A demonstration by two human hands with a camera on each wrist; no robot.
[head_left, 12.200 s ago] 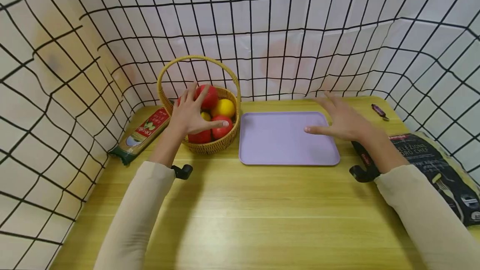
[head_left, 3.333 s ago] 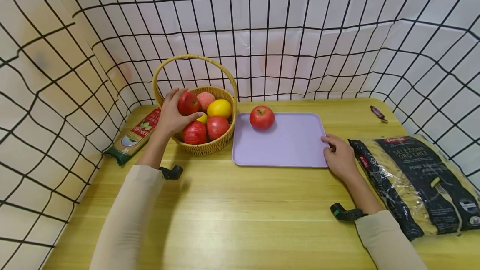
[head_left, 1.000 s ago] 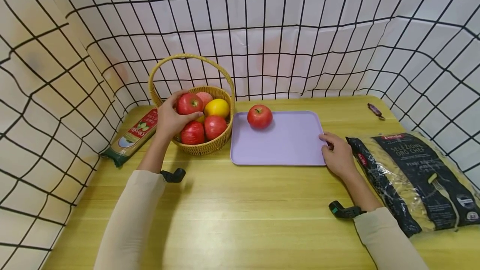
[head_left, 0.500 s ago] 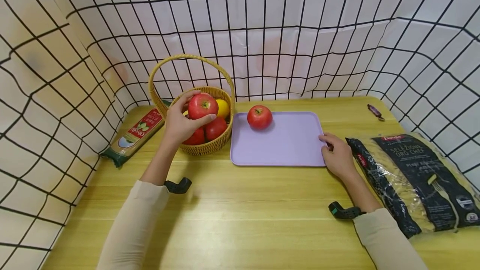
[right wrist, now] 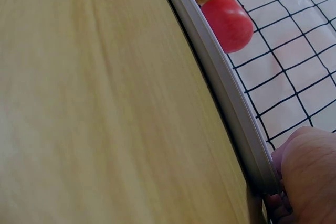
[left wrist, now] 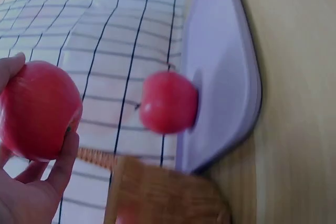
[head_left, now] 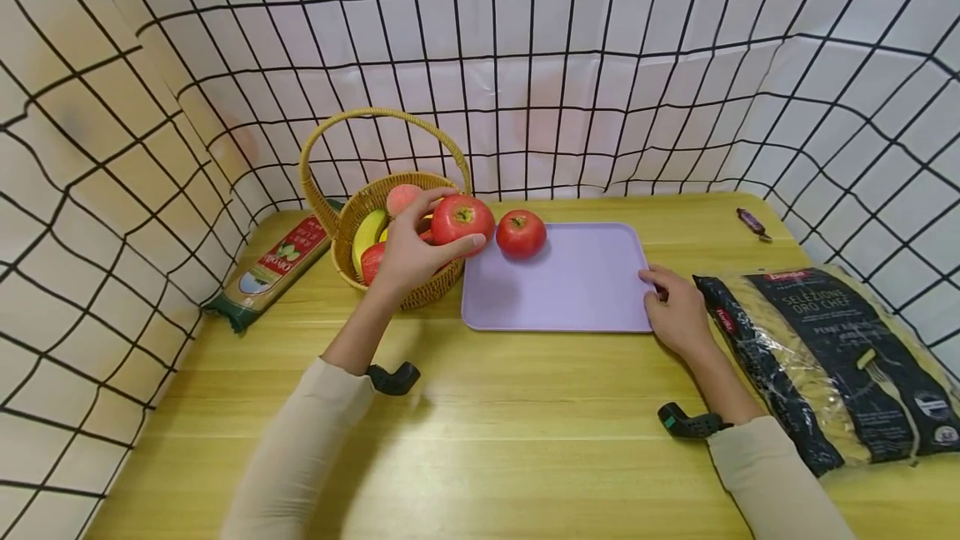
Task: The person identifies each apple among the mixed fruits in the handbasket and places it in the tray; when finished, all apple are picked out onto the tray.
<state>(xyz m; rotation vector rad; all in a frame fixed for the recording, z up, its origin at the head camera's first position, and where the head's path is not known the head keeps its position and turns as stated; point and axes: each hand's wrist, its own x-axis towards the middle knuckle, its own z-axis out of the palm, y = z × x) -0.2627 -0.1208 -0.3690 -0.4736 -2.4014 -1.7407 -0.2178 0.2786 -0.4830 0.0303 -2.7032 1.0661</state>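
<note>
Head view, near to far. Lower frame: two cream sleeves (head_left: 300,457) enter over the wooden table (head_left: 510,432), each wrist carrying a black camera mount. Lower right: a dark pasta bag (head_left: 832,357) lies flat on the table, just beside the right hand (head_left: 678,319). The right hand rests at the right edge of the lilac tray (head_left: 577,290), fingers curled over its rim with the thumb on the tray's top; the right wrist view shows a fingertip pressed against the rim. Centre: the left hand (head_left: 408,252) grips a red apple (head_left: 462,219) between thumb and curled fingers, holding it in the air over the gap between basket and tray, at the tray's upper left corner; the left wrist view shows the apple (left wrist: 37,111) clear of any surface. Just right of it, a second apple (head_left: 521,232) sits on the tray at its far left corner, close to the held one but apart from it. Centre left: the wicker basket (head_left: 420,294) with its arched handle holds a banana (head_left: 365,233), a pinkish fruit (head_left: 403,196) and further red fruit partly hidden by the hand. Left: a spaghetti pack (head_left: 273,269) lies beside the basket near the table edge. Upper right: a small wrapped sweet (head_left: 752,222) lies at the far table edge. Background: white sheeting with a black grid (head_left: 525,65) encloses the table.
</note>
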